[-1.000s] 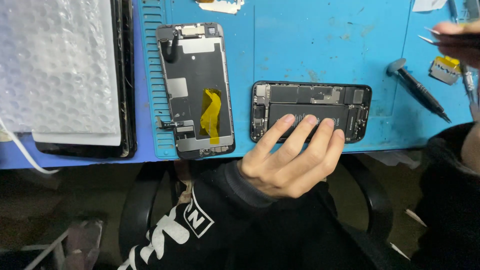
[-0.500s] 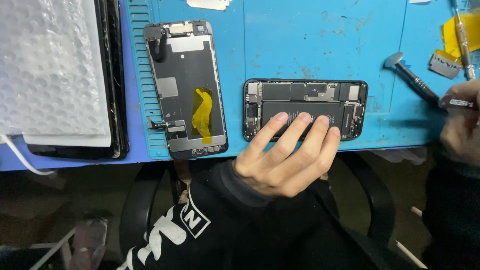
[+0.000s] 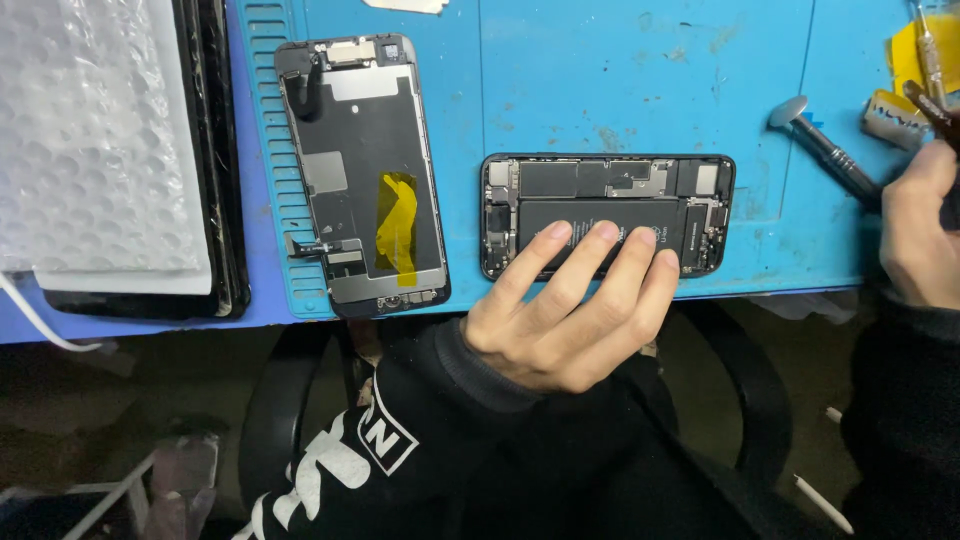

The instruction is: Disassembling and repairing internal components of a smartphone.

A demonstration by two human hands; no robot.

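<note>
Nearest the camera, below the desk edge, a black sleeve with a white printed patch (image 3: 385, 440) crosses a dark lap, and a black office chair (image 3: 300, 400) stands on a dim floor. From that sleeve the left hand (image 3: 560, 320) reaches up with its fingers (image 3: 585, 262) spread flat, their tips pressing on the battery of an opened phone body (image 3: 607, 212) that lies lengthwise near the front edge of a blue repair mat (image 3: 620, 80). Just to the left of it on the mat lies the detached screen assembly (image 3: 362, 170), back side up, with a strip of yellow tape (image 3: 397, 222) on its metal shield. Further left, off the mat on the blue desk, a sheet of bubble wrap (image 3: 95, 140) rests on a black device (image 3: 225, 170), and a white cable (image 3: 40, 320) runs off the desk edge. At the right edge the right hand (image 3: 920, 235) is curled closed on the handle of a dark screwdriver (image 3: 825, 150), whose rounded cap lies on the mat. Beyond it at the far right corner sit a small razor blade (image 3: 890, 118), a yellow scrap (image 3: 905, 55) and a thin metal tool (image 3: 930, 50).
</note>
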